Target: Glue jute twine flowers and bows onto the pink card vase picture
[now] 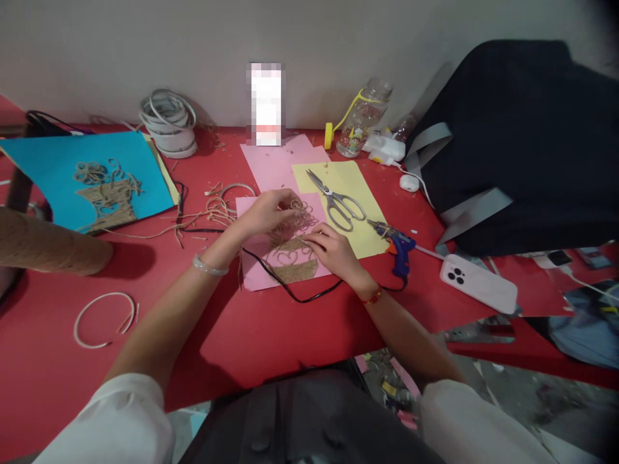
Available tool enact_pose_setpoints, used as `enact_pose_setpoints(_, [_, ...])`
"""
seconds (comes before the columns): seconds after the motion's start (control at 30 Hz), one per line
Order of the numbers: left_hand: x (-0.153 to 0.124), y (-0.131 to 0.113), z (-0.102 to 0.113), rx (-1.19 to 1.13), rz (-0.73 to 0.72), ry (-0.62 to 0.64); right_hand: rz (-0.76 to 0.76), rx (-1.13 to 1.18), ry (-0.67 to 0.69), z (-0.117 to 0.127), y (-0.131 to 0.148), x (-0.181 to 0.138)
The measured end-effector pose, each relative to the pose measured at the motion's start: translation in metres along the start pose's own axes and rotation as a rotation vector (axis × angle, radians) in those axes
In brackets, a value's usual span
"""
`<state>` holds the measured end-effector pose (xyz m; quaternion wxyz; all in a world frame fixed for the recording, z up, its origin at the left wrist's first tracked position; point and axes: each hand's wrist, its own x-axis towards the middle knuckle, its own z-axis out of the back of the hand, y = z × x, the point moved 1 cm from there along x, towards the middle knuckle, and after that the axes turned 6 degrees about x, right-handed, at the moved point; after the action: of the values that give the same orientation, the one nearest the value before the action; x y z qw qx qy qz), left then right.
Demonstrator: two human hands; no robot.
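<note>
A pink sheet (251,278) on the red table carries a twine picture: a woven-looking basket (302,271) of brown twine with a heart outline, and looped twine flowers (302,209) above it. My left hand (271,211) rests over the upper left of the picture, thumb and curved fingers apart beside the flowers. Lower on the right, my right hand (334,252) pinches what looks like a thin strand of twine (304,239) at the basket's upper edge. Part of the picture is hidden under both hands.
Scissors (333,196) lie on a yellow sheet (370,241), beside a blue glue gun (400,251) and a phone (478,283). A black cord (290,296) crosses the pink sheet. At left are a finished-looking twine picture on blue card (159,187) and a twine roll (58,248).
</note>
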<state>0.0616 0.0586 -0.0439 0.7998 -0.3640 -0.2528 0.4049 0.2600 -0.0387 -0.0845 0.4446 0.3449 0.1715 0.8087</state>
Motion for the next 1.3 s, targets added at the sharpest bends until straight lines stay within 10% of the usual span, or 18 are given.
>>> enact_pose_setpoints(0.23, [0.0, 0.001, 0.0, 0.021, -0.001, 0.01, 0.093, -0.063, -0.002, 0.006, 0.002, -0.003])
enact_pose_setpoints(0.5, [0.0, -0.001, -0.002, 0.02, 0.002, -0.013, -0.283, 0.164, -0.174, -0.004, -0.011, 0.007])
enact_pose_setpoints(1.3, [0.0, -0.004, -0.01, -0.042, -0.006, -0.021, -0.395, 0.248, -0.258, 0.009, -0.016, 0.031])
